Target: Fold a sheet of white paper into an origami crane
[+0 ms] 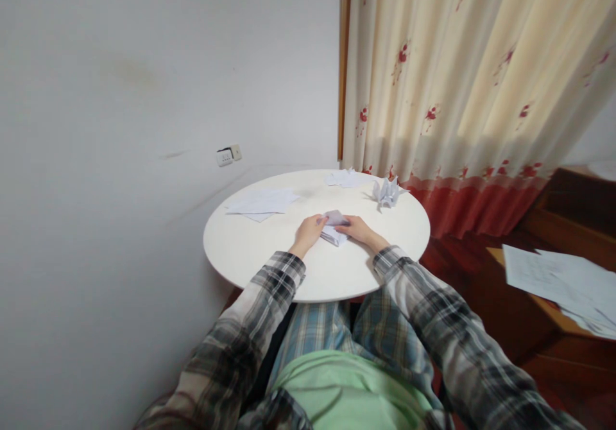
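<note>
Between my two hands a small piece of folded white paper [335, 217] rests on the round white table [332, 276], with several layers showing at its near edge. My left hand [309, 232] grips its left side, thumb and fingers closed on the paper. On the right side, my right hand [360, 230] pinches the same paper, its fingers partly over the top. Beyond the right hand sits a spiky folded-paper piece [386, 194]. Flat white sheets [264, 201] lie to the left of my hands.
More folded paper [347, 178] lies at the table's far edge. A white wall with a socket [224, 156] stands at the left, a flowered curtain [447, 83] behind. Papers [563, 282] cover part of a wooden cabinet [524, 308] at the right.
</note>
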The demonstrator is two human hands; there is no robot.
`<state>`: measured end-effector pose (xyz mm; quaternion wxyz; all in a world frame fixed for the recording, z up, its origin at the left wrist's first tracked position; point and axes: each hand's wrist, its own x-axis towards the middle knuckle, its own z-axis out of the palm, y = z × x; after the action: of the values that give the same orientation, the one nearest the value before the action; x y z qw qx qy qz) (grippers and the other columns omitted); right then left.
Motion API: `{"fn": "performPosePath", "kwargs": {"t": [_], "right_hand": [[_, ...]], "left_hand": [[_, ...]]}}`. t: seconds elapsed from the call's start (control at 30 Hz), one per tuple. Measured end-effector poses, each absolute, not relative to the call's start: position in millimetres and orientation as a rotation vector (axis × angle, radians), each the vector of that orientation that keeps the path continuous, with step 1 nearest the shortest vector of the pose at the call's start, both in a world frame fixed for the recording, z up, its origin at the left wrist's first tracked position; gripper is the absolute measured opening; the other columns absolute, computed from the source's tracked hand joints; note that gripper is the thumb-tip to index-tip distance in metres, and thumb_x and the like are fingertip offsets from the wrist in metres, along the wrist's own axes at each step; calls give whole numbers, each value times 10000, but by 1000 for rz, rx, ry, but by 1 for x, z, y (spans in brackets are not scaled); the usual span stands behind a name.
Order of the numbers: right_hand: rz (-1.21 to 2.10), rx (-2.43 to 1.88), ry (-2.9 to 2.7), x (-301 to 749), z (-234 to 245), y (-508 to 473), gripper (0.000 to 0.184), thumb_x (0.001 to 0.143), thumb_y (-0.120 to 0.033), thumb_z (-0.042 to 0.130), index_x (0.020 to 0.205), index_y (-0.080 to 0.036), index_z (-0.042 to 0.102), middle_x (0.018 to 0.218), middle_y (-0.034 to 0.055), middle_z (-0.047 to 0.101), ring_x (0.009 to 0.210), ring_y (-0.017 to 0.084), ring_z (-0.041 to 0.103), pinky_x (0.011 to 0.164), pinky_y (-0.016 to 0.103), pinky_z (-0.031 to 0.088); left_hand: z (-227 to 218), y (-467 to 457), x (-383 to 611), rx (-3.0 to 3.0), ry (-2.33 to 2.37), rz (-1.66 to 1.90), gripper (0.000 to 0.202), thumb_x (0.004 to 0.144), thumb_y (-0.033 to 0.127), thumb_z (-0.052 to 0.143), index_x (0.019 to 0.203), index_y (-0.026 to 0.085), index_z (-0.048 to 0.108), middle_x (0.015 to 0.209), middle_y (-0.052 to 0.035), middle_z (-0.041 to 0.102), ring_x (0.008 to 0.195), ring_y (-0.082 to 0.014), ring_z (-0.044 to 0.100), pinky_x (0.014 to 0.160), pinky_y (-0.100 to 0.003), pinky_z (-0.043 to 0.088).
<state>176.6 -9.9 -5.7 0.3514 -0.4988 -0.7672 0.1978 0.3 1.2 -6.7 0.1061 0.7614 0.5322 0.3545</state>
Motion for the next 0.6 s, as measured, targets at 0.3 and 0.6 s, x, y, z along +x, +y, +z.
{"fn": "performPosePath", "kwargs": {"t": [0.3, 0.6], "right_hand": [[339, -1369, -2019, 182, -14, 1, 300, 767, -121, 474, 1011, -188, 636, 1001, 40, 658, 835, 141, 586, 768, 244, 422], [259, -1462, -2052, 183, -10, 0, 313, 862, -240, 361, 967, -150, 642, 916, 72, 669, 793, 166, 582, 705, 241, 406]], "left_hand": [[-5, 2, -1, 2324, 1559, 1175, 300, 705, 125, 543, 997, 191, 563, 1020, -55, 610, 970, -191, 520, 854, -315, 400], [5, -11, 3, 2313, 1650, 1263, 135, 682, 191, 598, 773, 179, 499, 745, -7, 542, 738, -156, 516, 671, -270, 411]]}}
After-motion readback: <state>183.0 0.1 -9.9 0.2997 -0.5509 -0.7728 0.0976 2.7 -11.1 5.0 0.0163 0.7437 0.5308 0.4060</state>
